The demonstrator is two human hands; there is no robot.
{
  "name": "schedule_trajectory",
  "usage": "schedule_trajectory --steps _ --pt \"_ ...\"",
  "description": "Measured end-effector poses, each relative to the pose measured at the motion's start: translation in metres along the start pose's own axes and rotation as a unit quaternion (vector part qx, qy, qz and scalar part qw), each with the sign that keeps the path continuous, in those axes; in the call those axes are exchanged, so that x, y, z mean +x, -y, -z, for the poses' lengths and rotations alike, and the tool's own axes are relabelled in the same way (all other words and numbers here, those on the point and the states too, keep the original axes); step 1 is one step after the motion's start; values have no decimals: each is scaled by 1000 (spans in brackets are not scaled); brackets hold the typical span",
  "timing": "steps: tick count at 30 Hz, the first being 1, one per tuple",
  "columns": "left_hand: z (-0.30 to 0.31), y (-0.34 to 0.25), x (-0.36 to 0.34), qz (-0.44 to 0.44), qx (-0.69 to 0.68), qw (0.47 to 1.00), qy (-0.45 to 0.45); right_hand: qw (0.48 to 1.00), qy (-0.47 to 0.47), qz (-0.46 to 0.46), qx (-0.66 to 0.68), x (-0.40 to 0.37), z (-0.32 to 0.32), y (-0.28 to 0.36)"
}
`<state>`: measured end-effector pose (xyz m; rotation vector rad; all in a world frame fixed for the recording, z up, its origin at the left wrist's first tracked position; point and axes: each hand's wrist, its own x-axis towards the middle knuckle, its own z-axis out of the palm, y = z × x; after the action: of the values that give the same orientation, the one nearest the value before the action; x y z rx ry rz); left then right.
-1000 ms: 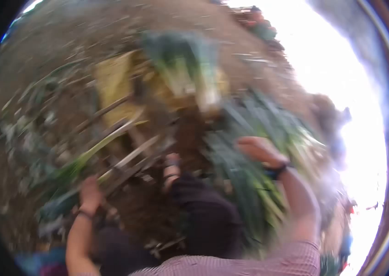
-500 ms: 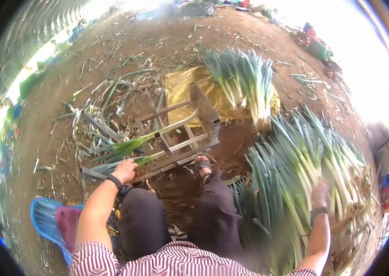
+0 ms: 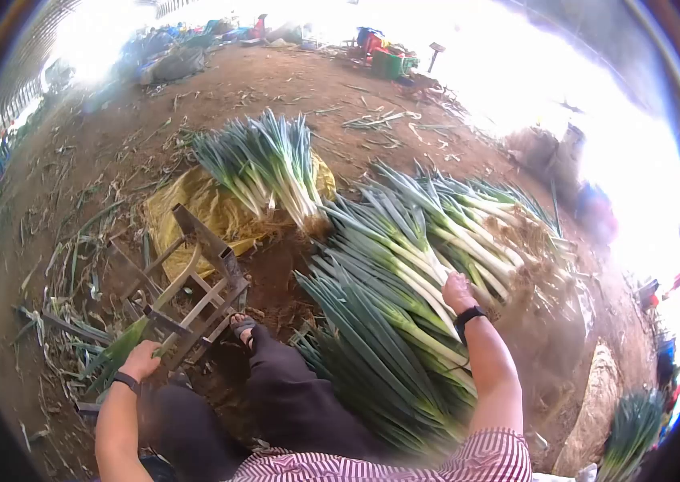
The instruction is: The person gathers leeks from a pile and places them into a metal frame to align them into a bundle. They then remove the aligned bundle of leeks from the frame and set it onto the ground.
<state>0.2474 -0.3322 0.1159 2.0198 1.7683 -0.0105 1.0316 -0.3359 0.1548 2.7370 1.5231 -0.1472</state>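
Lying at the near side of the metal frame [image 3: 205,233], just beyond your dark trousers [image 3: 300,394], your left hand [image 3: 142,361] is bending its fingers partway over a leek [image 3: 121,347] that is crossing the bars; whether it is gripping, you cannot tell from this view. Your sandalled foot [image 3: 243,324] is standing just beside the frame. Your right hand [image 3: 458,294] is resting at the leek pile [image 3: 388,301] on your right, fingers curling in among the pale stalks; you cannot tell whether they are holding one. That pile is pointing its leaves mostly leftward, its roots rightward. Beyond the frame, a yellow sack [image 3: 171,207] is spreading over the soil, with more leeks [image 3: 264,165] resting on it. Farther off, a green crate [image 3: 387,65] is standing.
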Motion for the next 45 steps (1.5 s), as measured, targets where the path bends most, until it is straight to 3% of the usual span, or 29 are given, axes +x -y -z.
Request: schedule_trajectory --steps 3,5,7,8,12,15,19,20,21,23,27,28,31,34,36,38,39,40,43,45 --pt "7 -8 -4 2 -16 1000 1 997 -21 68 30 3 7 -5" --pt "11 -11 -12 4 -54 998 -17 993 -9 65 97 -13 31 4" --pt "11 -10 -18 2 -78 996 -31 920 97 -17 379 -43 46 8" --pt "15 -15 -21 -15 -65 997 -42 901 93 38 423 -59 50 10" --pt "48 -74 -39 -55 -51 997 -18 793 142 -25 592 -135 53 7" --pt "60 -144 -36 -239 -49 967 -77 711 209 -63 668 -210 66 23" --pt "64 -258 -32 -432 -50 885 -163 686 240 27 687 -253 51 41" --pt "60 -278 -26 -476 -31 866 -153 694 253 34 673 -256 48 44" --pt "54 -294 -21 -518 -12 843 -144 753 223 69 615 -255 45 48" --pt "49 -321 -21 -523 6 848 -83 851 156 137 483 -246 38 55" --pt "35 -317 -9 -514 0 855 -61 913 -72 327 234 -202 -35 34" --pt "32 -305 -6 -506 -8 860 -63 934 -11 296 201 -194 -44 20" --pt "37 -264 -10 -455 9 889 -52 961 49 260 83 -192 -61 -27" --pt "30 -222 -3 -401 23 915 -33 965 21 241 104 -183 -34 -6" --pt "19 -203 2 -372 8 928 -28 952 2 268 149 -135 -29 17" --pt "17 -197 6 -358 3 934 -9 960 -120 253 27 -71 -37 29" --pt "17 -196 5 -352 1 936 3 971 -107 190 -95 -55 -11 52" --pt "17 -197 5 -345 -1 938 11 965 -105 112 -211 -25 -24 54" --pt "25 -187 3 -336 -4 942 -5 966 -81 -13 -247 20 -37 60" --pt "26 -179 -1 -319 -12 948 -13 957 -111 3 -267 28 -44 55"
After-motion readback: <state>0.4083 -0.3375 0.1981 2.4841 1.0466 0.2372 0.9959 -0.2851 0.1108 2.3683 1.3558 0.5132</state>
